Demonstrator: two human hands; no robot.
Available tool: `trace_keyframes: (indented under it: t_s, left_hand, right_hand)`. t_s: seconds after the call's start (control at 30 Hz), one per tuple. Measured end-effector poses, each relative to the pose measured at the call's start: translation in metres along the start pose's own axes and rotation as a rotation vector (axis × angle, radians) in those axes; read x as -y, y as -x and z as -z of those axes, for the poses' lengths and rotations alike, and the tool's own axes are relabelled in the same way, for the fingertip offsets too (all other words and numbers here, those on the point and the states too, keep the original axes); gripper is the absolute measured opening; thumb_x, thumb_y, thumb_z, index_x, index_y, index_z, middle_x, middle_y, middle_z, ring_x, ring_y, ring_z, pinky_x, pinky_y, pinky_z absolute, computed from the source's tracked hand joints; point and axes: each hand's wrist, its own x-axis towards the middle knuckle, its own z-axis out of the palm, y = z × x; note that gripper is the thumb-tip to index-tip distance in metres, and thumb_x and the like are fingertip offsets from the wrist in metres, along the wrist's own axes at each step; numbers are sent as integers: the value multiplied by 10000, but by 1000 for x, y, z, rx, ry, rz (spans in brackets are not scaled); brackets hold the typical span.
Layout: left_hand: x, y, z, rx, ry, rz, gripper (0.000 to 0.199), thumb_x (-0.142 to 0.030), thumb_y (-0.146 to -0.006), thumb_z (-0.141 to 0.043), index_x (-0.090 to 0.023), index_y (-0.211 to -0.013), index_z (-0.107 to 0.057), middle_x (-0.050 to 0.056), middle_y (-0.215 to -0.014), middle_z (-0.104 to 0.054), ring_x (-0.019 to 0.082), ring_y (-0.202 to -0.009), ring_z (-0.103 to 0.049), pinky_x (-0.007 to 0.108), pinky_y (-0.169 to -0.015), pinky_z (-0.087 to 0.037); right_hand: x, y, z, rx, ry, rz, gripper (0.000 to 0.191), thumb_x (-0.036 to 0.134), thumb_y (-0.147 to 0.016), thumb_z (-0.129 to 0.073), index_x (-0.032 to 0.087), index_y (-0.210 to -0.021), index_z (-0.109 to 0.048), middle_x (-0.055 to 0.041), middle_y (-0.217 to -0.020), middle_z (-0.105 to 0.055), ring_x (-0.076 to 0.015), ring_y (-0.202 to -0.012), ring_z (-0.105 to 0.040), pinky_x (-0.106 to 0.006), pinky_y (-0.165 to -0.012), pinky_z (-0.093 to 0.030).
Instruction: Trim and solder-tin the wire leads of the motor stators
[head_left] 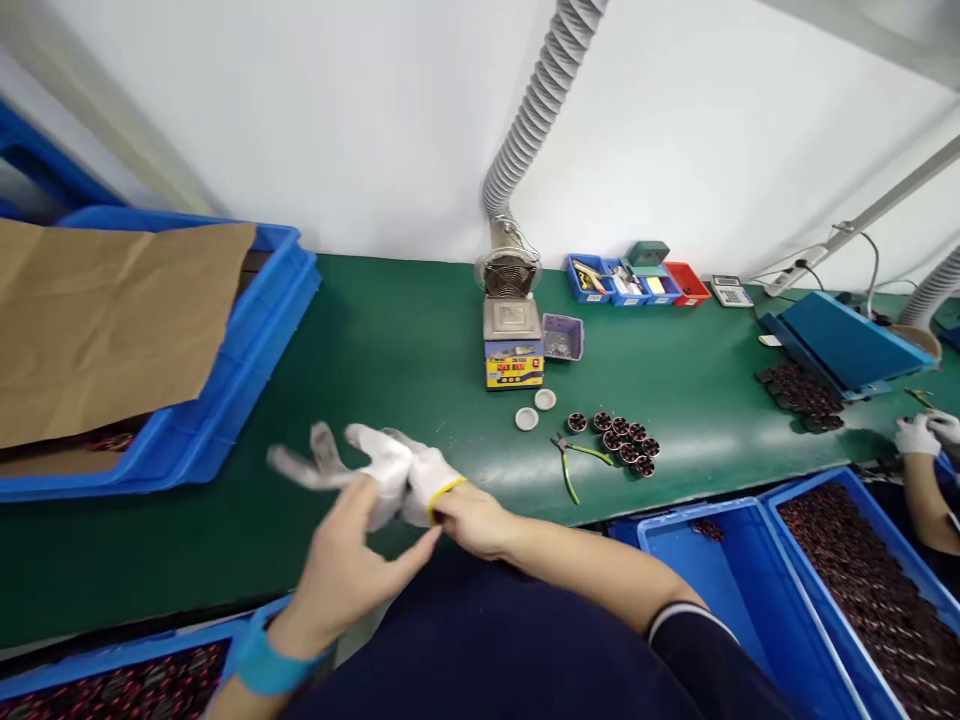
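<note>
My left hand (349, 570) is bare, with a blue band (274, 660) at the wrist. Its fingers meet a white glove (386, 465), partly hidden by it, while the thumb stretches out apart toward the yellow cuff. My right hand (476, 520) reaches into or holds that cuff; its fingers are hidden by the glove. The glove's fingertips at the left are smeared by motion. To the right lie green-handled cutting pliers (566, 465), beside several small round cups (626, 440) with dark contents.
A box-shaped heater with a digital display (514, 345) stands under a grey duct (540, 100). Blue crates (247, 360) flank the green bench (375, 340), the left one topped with brown paper (112, 320). A co-worker's gloved hands (919, 435) show at right.
</note>
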Motion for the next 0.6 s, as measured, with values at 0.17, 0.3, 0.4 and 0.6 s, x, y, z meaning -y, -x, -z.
trace_keyframes:
  t_s: [0.17, 0.3, 0.4, 0.6]
  left_hand:
    - [20, -18, -27, 0, -120, 25, 131, -311, -725, -532, -197, -661, -521, -15, -634, -489, 138, -554, -462, 252, -520, -355]
    - [76, -57, -6, -236, -412, 76, 166, -336, -689, -545, -174, -693, -583, 0, -690, -547, 167, -672, -533, 246, -593, -380]
    - [110, -79, -1, -333, -596, -4, 158, -318, -685, -521, -164, -652, -538, 20, -733, -550, 187, -778, -559, 248, -649, -414]
    - [153, -70, -60, 331, -695, 135, 400, -379, -824, -516, -93, -1064, -659, 134, -1127, -646, 294, -1041, -589, 412, -909, -477]
  right_hand:
    - [2, 6, 32, 237, 234, 134, 361, 313, -897, -569, 161, -1222, -609, -60, -1226, -656, -191, -1129, -601, -297, -1028, -449]
    - [-6, 30, 120, 76, 604, 351, 505, 325, -883, -610, 164, -1353, -519, -112, -1412, -532, -215, -1336, -461, -365, -1133, -361]
    - [-22, 11, 199, -342, 911, 107, 456, 237, -883, -586, 170, -1330, -525, -124, -1391, -521, -222, -1314, -467, -375, -1100, -397]
    - [-53, -64, 271, -253, 1303, -271, 718, 190, -803, -675, 176, -1445, -355, -162, -1418, -418, -271, -1206, -529, -363, -971, -479]
